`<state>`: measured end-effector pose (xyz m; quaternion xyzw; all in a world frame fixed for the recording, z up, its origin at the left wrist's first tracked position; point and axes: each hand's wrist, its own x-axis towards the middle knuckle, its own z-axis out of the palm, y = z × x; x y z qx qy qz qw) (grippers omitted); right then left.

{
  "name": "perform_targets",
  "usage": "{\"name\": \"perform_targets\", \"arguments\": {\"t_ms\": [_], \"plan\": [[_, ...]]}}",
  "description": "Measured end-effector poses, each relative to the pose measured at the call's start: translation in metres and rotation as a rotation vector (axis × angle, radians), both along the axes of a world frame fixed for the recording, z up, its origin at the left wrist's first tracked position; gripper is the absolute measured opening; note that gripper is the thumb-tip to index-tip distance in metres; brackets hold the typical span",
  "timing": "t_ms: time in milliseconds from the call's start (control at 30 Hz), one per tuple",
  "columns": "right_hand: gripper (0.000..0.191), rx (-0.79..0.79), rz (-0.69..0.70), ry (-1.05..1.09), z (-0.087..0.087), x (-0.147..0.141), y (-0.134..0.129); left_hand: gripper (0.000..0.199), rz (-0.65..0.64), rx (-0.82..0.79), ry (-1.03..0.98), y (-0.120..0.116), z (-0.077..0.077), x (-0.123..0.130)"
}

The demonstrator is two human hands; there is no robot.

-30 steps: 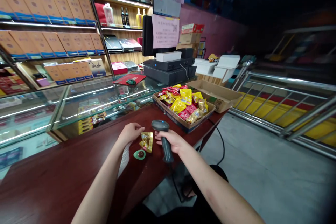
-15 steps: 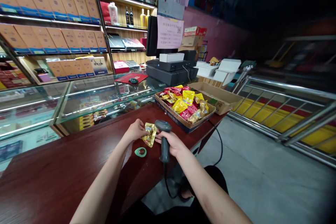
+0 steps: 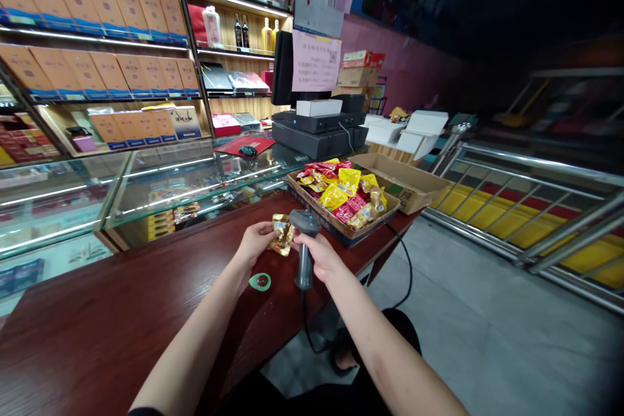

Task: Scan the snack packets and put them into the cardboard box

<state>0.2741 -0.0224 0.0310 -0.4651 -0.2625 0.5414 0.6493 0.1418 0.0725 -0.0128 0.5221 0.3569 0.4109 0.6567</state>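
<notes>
My left hand [image 3: 258, 240] pinches a small gold snack packet [image 3: 282, 234] by its left edge, above the dark red wooden counter [image 3: 146, 299]. My right hand [image 3: 319, 255] is wrapped round the handle of a black barcode scanner [image 3: 305, 253]. The scanner's head is close to the packet's right side, and a small blue light shows on top. Its cable hangs down over the counter's front edge. A green, drop-shaped piece with a brown middle [image 3: 262, 281] lies on the counter below the packet.
An open carton [image 3: 322, 210] of red, yellow and gold packets stands beyond the scanner, with another open cardboard box [image 3: 414, 179] behind it. A glass display case [image 3: 195, 188] adjoins the counter. Further back are a monitor [image 3: 283, 68] and a mouse [image 3: 247, 150]. Metal railings [image 3: 526, 208] stand right.
My left hand has raised the gold packet slightly and turned it. My right hand has brought the scanner a little upward, still beside the packet.
</notes>
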Motion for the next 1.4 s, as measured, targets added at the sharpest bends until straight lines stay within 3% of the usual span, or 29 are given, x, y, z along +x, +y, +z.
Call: {"name": "perform_targets", "arguments": {"t_ms": [233,433,600,900,1067,1233,1400], "plan": [[0.017,0.019,0.045,-0.291,0.014,-0.01,-0.009,0.045,0.062,-0.042,-0.047,-0.001,0.006,-0.004],[0.018,-0.117,0.249,-0.237,0.022,-0.039,-0.03,0.041,0.148,0.022,-0.096,0.004,0.005,-0.004],[0.016,-0.121,0.248,-0.307,0.019,-0.05,-0.034,0.044,0.15,0.025,-0.133,0.005,0.004,-0.007],[0.015,-0.142,0.229,-0.355,0.025,-0.051,-0.036,0.046,0.161,0.035,-0.029,0.004,0.006,-0.009],[0.015,-0.125,0.224,-0.33,0.022,-0.051,-0.036,0.031,0.243,0.185,0.109,0.005,0.007,-0.01],[0.015,-0.122,0.234,-0.313,0.015,-0.051,-0.035,0.025,0.232,0.271,0.148,0.008,0.002,-0.01],[0.017,-0.027,0.151,-0.358,0.017,-0.042,-0.032,0.035,0.173,0.094,0.041,0.006,0.004,-0.01]]}}
